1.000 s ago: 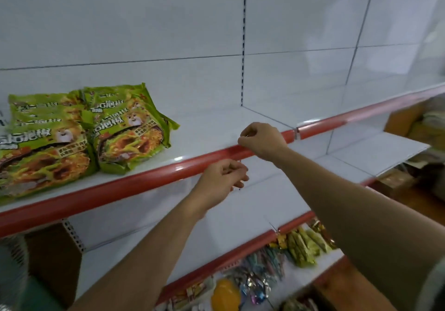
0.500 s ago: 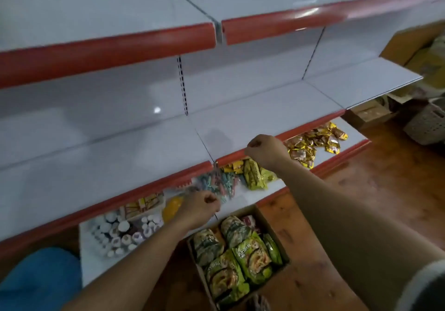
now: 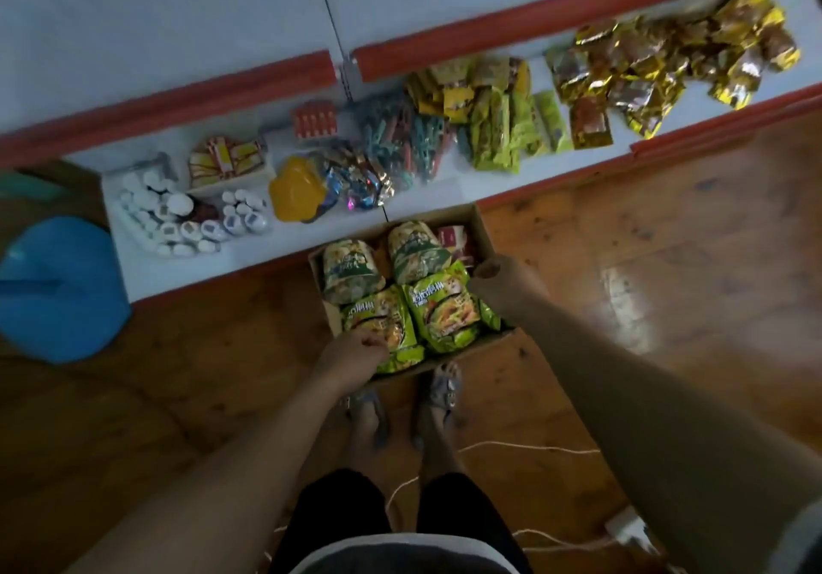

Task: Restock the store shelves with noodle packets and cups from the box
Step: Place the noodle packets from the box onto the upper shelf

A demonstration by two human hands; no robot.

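Head view: looking straight down now, wooden floor fills most of the frame, with the bottom shelf across the top. The box sits at my feet against that shelf, holding green noodle packets nearest me and two cups behind them. Half a second ago my hands were up by the shelf edge; both have dropped to the box. My left hand curls against the near-left packet, grip unclear. My right hand hangs over the right side, fingers hidden.
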